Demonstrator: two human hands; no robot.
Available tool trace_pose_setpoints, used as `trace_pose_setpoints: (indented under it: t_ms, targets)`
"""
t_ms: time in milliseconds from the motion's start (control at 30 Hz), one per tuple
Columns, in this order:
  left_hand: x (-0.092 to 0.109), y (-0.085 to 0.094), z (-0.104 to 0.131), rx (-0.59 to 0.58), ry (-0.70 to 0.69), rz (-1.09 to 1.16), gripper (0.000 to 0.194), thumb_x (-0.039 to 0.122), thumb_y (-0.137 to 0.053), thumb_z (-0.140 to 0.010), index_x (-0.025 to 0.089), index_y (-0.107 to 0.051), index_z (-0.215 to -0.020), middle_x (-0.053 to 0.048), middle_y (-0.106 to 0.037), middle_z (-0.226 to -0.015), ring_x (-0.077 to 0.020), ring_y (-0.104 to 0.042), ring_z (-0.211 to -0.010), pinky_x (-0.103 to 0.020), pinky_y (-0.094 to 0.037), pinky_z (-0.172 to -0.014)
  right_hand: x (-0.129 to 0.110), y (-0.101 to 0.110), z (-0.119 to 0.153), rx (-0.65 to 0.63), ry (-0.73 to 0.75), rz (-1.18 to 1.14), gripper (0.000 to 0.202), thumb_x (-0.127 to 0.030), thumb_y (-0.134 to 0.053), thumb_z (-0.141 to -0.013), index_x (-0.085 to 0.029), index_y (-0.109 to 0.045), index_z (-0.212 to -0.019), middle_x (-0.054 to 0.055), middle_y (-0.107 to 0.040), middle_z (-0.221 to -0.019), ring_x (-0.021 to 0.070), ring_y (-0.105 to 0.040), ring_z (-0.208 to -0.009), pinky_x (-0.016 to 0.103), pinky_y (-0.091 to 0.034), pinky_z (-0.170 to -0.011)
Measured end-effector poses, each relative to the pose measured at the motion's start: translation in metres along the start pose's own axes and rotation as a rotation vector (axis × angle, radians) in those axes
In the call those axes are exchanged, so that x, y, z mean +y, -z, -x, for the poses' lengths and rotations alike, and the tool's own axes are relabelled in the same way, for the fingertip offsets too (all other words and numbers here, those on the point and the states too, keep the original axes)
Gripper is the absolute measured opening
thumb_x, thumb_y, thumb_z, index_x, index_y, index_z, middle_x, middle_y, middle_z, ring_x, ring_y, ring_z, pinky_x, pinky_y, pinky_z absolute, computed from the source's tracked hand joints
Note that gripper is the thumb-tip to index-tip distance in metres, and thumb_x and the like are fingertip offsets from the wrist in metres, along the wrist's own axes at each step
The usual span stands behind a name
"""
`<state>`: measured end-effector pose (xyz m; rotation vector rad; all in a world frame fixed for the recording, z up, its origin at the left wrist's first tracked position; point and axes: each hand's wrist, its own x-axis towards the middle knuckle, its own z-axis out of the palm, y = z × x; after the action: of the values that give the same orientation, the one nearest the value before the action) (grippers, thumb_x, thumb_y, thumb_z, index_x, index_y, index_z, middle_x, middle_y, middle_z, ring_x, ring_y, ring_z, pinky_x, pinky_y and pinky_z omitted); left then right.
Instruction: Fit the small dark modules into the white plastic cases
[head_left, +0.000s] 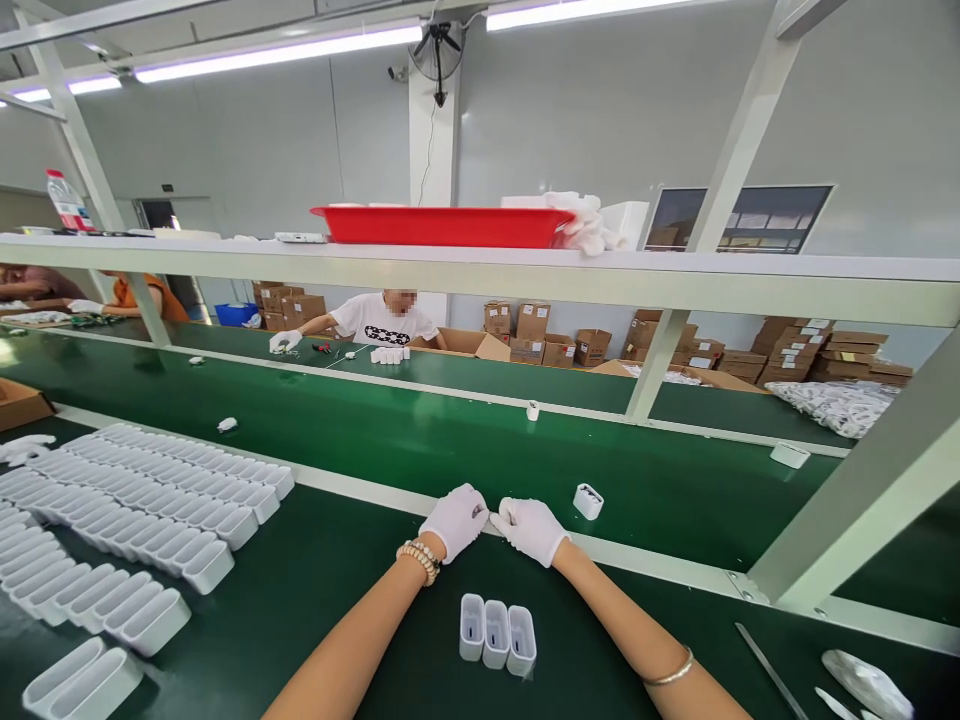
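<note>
My left hand [457, 520], in a white glove, has its fingers curled together above the pale rail at the table's far edge. Beside it, my right hand [531, 528], also gloved, is closed in a pinch, its fingertips almost meeting the left ones. Whatever the fingers hold is too small or hidden to make out. Three small white open-topped cups [496, 634] stand in a row on the dark green table between my forearms. Just past my right hand, a white oval housing [589, 501] sits on the green belt.
Rows of white oblong cups [142, 490] cover the table at left. Slanted posts [862, 480] carry a shelf [480, 268] with a red tray [442, 226]. A metal ruler-like strip [769, 668] lies at right. Across the belt [337, 420] sits a co-worker [386, 318].
</note>
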<state>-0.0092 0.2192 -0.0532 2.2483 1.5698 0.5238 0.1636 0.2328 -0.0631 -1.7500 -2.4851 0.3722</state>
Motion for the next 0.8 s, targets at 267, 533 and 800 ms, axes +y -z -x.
trace_pose_setpoints:
  t_ms: [267,533,800]
  targets:
    - [0.004,0.006,-0.002,0.002,-0.005,-0.032,0.015,0.022,-0.054,-0.088,0.02,-0.066,-0.079,-0.005,-0.063,-0.088,-0.019,-0.063,-0.082,-0.029,-0.048,-0.076,-0.001,0.002,0.0,0.069,0.038,0.014,0.03,-0.037,-0.055,-0.093,-0.02,-0.054,-0.067,-0.003,-0.057,-0.061,0.0131,-0.054,-0.06,0.025,-0.034,-0.06]
    - [-0.006,-0.003,-0.01,-0.046,-0.017,-0.066,0.016,0.026,-0.053,-0.089,0.021,-0.067,-0.084,-0.004,-0.063,-0.093,-0.0198,-0.063,-0.088,-0.03,-0.048,-0.08,0.007,-0.006,-0.004,0.108,0.051,-0.021,0.034,-0.039,-0.058,-0.09,-0.022,-0.049,-0.062,-0.002,-0.059,-0.061,0.0165,-0.058,-0.063,0.026,-0.029,-0.059]
    - [-0.009,-0.004,-0.009,-0.073,-0.013,-0.028,0.02,0.025,-0.048,-0.092,0.022,-0.067,-0.09,-0.004,-0.062,-0.095,-0.0192,-0.062,-0.091,-0.03,-0.048,-0.084,0.004,-0.004,-0.002,0.066,0.036,-0.01,0.037,-0.044,-0.049,-0.095,-0.022,-0.051,-0.065,-0.001,-0.061,-0.064,0.0162,-0.057,-0.063,0.026,-0.029,-0.058]
